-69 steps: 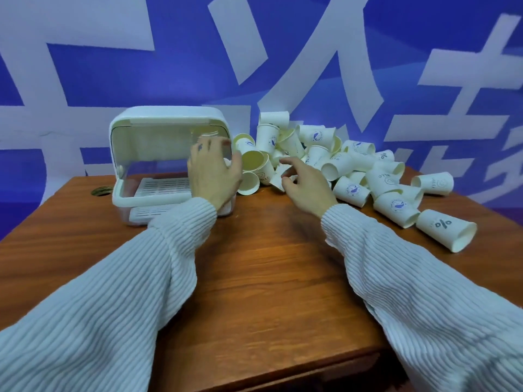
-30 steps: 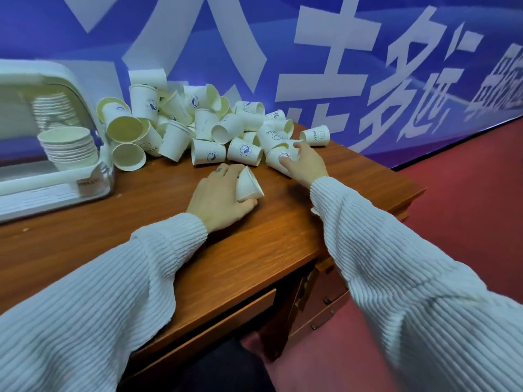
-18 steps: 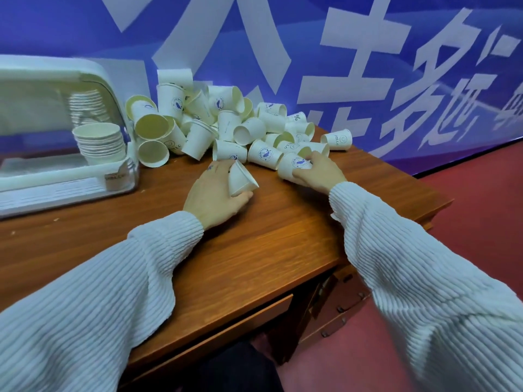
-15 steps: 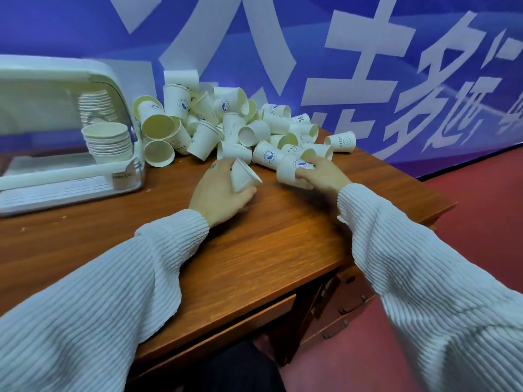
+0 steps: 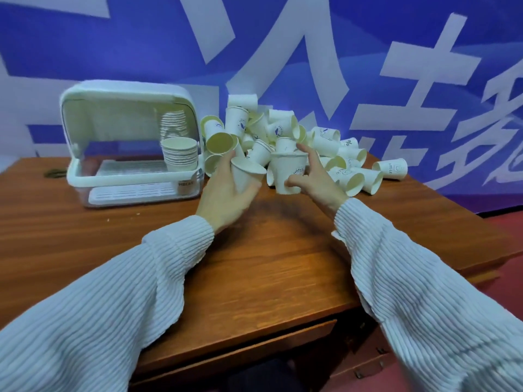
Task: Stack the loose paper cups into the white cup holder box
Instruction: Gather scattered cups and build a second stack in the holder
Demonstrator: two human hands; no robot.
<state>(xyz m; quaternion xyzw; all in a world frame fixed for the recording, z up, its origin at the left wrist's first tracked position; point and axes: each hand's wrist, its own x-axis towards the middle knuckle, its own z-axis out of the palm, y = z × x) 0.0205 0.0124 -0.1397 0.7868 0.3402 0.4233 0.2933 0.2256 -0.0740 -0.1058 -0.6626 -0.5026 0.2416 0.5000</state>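
Note:
My left hand [image 5: 226, 193] grips a white paper cup [image 5: 245, 173], held upright above the wooden table. My right hand [image 5: 315, 179] holds a second paper cup [image 5: 287, 172] beside it, thumb low on the wall and fingers behind. Behind both hands lies a heap of loose paper cups [image 5: 283, 131], most on their sides. The white cup holder box [image 5: 130, 145] stands at the left with its lid up. Inside it, at the right, a stack of nested cups [image 5: 179, 154] stands upright.
The brown wooden table [image 5: 268, 264] ends at the right, with red floor [image 5: 503, 321] beyond. One cup [image 5: 392, 169] lies apart at the right end of the heap. A blue wall banner with white characters stands just behind the table.
Both hands have lifted their cups off the table and turned them upright, close together. The view has swung left, so the whole box is in sight.

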